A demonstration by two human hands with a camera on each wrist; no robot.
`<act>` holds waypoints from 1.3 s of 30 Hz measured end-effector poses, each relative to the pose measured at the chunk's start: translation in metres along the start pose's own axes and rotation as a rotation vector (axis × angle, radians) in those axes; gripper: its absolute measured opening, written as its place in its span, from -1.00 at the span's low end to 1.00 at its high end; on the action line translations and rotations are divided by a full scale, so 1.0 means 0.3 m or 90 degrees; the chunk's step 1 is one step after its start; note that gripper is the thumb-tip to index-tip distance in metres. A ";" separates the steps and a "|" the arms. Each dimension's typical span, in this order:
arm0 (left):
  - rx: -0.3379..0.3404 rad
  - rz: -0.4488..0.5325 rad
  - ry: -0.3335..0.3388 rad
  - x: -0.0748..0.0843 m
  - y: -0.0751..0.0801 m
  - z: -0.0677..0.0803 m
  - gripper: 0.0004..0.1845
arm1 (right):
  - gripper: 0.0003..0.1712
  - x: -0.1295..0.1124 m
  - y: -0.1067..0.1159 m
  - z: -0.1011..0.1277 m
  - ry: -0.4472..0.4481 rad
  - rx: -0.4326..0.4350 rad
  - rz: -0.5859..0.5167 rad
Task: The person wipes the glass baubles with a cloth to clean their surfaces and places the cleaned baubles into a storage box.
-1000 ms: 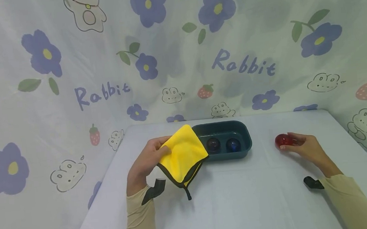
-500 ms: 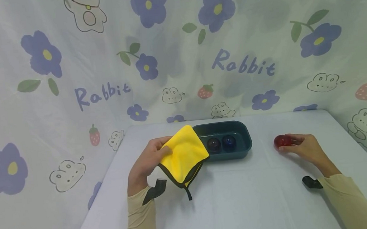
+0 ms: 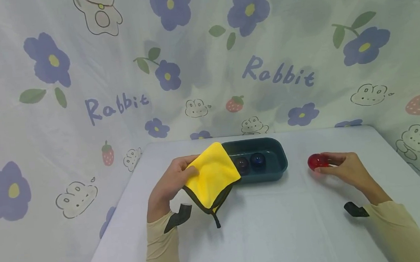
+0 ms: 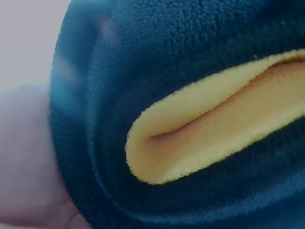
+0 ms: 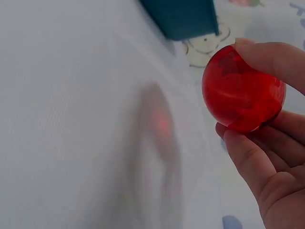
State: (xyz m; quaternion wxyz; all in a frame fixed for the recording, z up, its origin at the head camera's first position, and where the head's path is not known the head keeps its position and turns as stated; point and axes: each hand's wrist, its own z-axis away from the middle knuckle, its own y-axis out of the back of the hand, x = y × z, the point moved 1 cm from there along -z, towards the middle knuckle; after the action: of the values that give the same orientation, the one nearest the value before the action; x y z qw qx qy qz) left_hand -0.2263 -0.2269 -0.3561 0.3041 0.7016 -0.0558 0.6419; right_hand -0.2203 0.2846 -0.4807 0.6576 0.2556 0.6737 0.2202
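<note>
The left hand (image 3: 169,183) grips a fleecy yellow cloth (image 3: 211,176) beside the dark tray (image 3: 277,162). Right of the tray, the right hand (image 3: 346,168) pinches a glossy red ball (image 3: 317,161).

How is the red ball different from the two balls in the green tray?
The red ball is bright, see-through red; the two balls in the tray look dark, one purplish, one blue. The red ball is held up off the table in the right hand, while the two balls lie side by side in the tray, untouched. The red ball is out to the tray's right. All three are round, shiny and look about the same size.
</note>
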 end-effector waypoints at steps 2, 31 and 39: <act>0.000 -0.002 0.000 0.001 -0.002 -0.002 -0.51 | -0.07 -0.026 0.001 0.007 0.005 0.000 -0.010; 0.012 0.015 -0.002 0.012 -0.069 -0.040 -0.50 | -0.28 -0.395 -0.118 0.009 0.115 -0.044 -0.150; 0.027 0.015 -0.010 0.015 -0.091 -0.056 -0.48 | -0.34 -0.483 -0.169 0.011 0.138 -0.067 -0.198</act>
State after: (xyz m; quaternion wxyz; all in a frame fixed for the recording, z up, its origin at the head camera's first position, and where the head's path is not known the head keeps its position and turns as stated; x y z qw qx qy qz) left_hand -0.2273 -0.1949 -0.3618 0.2809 0.7121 -0.0527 0.6412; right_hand -0.2191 0.1534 -0.4010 0.6199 0.0886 0.7593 0.1770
